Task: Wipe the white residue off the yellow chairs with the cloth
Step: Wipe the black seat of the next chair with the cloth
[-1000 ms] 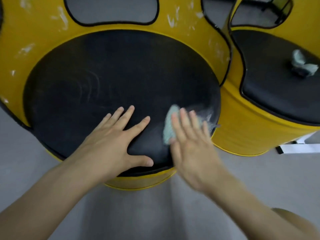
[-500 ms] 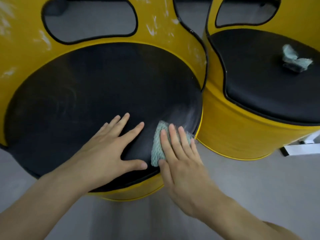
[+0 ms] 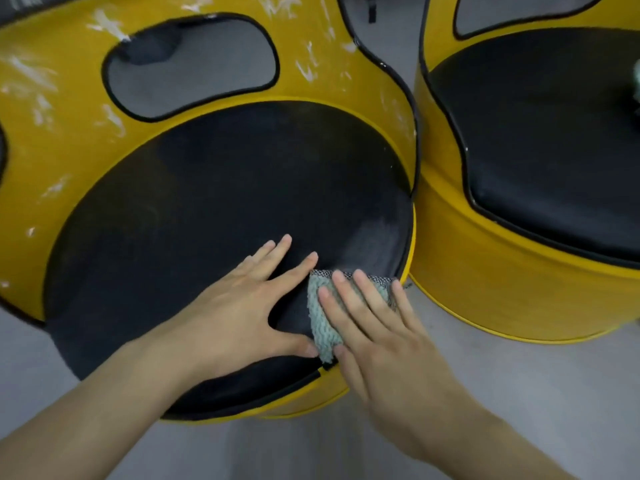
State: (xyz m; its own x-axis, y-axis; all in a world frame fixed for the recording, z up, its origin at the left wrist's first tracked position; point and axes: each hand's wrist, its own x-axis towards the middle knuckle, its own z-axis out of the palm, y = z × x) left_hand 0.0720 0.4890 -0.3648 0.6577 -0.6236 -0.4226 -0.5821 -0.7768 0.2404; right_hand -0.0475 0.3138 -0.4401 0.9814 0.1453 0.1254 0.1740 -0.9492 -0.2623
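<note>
Head view: right hand (image 3: 374, 327) presses the cloth (image 3: 320, 318) with straight fingers (image 3: 356, 299) at the front-right edge of the near yellow chair (image 3: 304, 98), on its black seat (image 3: 225, 202). Left hand (image 3: 235, 313) lies flat alongside. Ungripped, the cloth may slip off, smearing residue (image 3: 374, 237).

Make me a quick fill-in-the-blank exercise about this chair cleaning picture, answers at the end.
1. The right hand presses a pale green knitted cloth onto the round ____ seat cushion.
2. The left hand rests on that cushion, holding ____.
3. The smears on the near yellow drum chair's backrest are ____.
4. Beside it stands ____ more yellow drum chair.
Missing words: black; nothing; white; one.
</note>
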